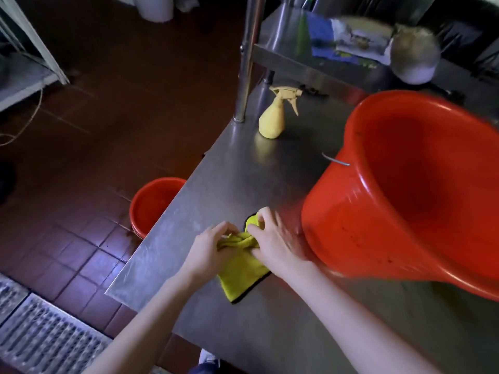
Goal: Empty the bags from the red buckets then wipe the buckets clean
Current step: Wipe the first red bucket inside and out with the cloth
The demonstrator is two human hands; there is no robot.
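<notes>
Left hand [213, 247] and right hand [272, 238] both pinch the bunched yellow cloth [240, 276] on the tabletop [216, 179]. Just beside my right hand a red bucket [364, 211] tilts, bare red inside showing; a second bucket [151, 203] stands on the floor [81, 117].

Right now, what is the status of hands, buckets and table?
Left hand and right hand grip yellow cloth on table. Red bucket beside right hand, no bag inside. Second bucket on floor. Spray bottle stands apart.
</notes>
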